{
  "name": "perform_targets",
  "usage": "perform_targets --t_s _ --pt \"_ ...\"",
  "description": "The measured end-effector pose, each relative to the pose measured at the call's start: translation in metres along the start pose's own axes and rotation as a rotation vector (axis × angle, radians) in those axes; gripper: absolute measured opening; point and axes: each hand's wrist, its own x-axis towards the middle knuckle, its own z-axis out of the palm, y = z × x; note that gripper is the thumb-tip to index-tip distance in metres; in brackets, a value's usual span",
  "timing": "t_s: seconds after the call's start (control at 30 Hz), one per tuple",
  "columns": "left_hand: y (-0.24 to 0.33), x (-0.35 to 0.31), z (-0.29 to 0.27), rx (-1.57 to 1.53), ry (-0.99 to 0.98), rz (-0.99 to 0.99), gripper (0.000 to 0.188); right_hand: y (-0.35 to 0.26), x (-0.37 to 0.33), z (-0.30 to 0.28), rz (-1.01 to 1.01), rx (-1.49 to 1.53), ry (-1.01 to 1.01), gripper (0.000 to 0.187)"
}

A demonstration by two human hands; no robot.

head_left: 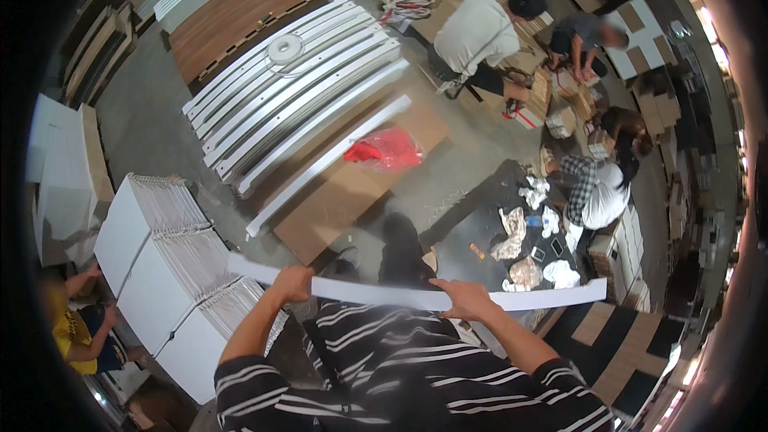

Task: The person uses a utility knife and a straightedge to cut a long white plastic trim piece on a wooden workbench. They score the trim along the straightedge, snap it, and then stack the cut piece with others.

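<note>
A long, slightly curved white slat (380, 294) lies crosswise in front of my body, its right end reaching farther out than its left. My left hand (294, 283) is closed around it left of the middle. Right of the middle, my right hand (466, 301) grips the same slat. Ahead of me, a similar white slat (332, 164) rests on a flat brown cardboard sheet (320, 224). Beside that slat lies a red item in a clear plastic bag (386, 150).
Several white slats (300, 88) are stacked beyond the cardboard, a white ring (285, 49) on top. White panels (152, 272) stand strapped at left, near a person in yellow (76, 336). Crumpled wrapping (512, 232) covers a dark sheet at right. Co-workers (476, 36) crouch among boxes.
</note>
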Motion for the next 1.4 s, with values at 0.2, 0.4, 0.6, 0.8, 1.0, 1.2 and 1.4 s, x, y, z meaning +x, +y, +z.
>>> perform_targets --t_s 0.2,0.4,0.6,0.8,1.0,1.2,1.4 --pt "0.017 0.003 0.039 -0.215 0.270 -0.266 0.047 0.068 0.134 -0.058 -0.161 0.202 -0.302 0.068" --pt "0.016 0.041 0.062 -0.279 0.635 -0.310 0.034 0.110 0.271 -0.091 -0.257 0.121 -0.435 0.052" --pt "-0.065 0.130 0.074 -0.392 0.532 -0.445 0.020 0.120 0.434 -0.069 -0.277 -0.187 -0.208 0.023" --pt "-0.187 0.236 0.072 -0.563 0.440 -0.591 0.025 0.118 0.603 -0.033 -0.337 -0.326 0.111 0.018" --pt "-0.292 0.302 0.075 -0.429 0.236 -0.630 0.040 0.098 0.714 0.002 -0.776 -0.405 0.701 0.036" --pt "-0.321 0.354 0.079 -0.232 0.406 -0.766 0.057 0.080 0.792 -0.007 -0.718 -0.434 0.294 0.046" --pt "-0.335 0.390 0.085 0.086 0.676 -0.745 0.039 0.073 0.839 -0.020 -0.751 -0.394 0.291 0.031"
